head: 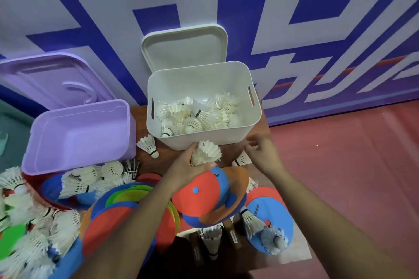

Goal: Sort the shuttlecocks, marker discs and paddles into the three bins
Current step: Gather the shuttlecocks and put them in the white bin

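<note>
White shuttlecocks (207, 154) gripped in left hand (188, 165) beside white bin (204, 141); right hand (263, 152) relaxed; paddle (199, 199) print illegible.

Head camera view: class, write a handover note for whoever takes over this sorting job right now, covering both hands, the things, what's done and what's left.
Left hand grips a bunch of shuttlecocks at the white bin's near wall. Right hand is open, holding nothing, by the bin's near right corner.
Done: a heap of shuttlecocks lies in the white bin.
Left: loose shuttlecocks, marker discs and paddles lie piled on the table. The purple bin shows nothing inside. A third bin is not clearly in view.
</note>
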`<state>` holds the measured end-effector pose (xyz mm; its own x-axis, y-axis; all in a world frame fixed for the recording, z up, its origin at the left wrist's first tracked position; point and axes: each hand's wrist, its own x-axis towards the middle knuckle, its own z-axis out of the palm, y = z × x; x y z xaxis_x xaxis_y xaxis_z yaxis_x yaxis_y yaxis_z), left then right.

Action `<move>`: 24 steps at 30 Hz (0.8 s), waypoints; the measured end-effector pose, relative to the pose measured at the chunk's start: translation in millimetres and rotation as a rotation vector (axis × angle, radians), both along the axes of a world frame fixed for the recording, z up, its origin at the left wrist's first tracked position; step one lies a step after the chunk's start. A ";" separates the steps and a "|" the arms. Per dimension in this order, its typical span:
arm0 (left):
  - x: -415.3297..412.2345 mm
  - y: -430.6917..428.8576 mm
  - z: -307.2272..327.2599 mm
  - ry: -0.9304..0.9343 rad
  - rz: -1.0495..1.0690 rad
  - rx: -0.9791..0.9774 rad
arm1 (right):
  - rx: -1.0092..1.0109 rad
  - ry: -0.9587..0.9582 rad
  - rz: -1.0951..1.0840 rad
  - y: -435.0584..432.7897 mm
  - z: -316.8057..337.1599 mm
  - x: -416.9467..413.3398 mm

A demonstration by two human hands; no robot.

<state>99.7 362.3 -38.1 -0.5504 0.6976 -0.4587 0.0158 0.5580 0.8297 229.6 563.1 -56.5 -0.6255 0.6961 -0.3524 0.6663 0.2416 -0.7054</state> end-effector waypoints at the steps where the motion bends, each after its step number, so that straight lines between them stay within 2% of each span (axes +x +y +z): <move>1: -0.5 -0.7 -2.0 0.006 -0.001 -0.004 | 0.032 -0.111 0.006 10.2 -11.2 4.4; 3: -1.7 -2.9 -6.0 0.015 -0.007 -0.022 | 0.013 -0.271 0.029 20.2 -29.5 9.6; 5: -3.0 -5.7 -10.5 0.013 0.000 -0.048 | -0.010 -0.334 0.098 18.7 -39.8 10.8; 13: -1.6 -13.7 -15.9 0.027 -0.017 -0.078 | 0.078 -0.320 0.151 6.7 -54.6 15.3; 15: -1.4 -14.7 -15.3 0.029 -0.019 -0.092 | 0.086 -0.253 0.085 8.0 -53.6 19.9; 19: -1.6 -14.7 -16.4 0.054 -0.007 -0.093 | 0.070 -0.002 -0.058 10.5 -33.7 27.8; 24: -0.3 -14.7 -14.5 0.068 -0.021 -0.105 | -0.007 0.288 -0.006 -16.6 17.1 28.2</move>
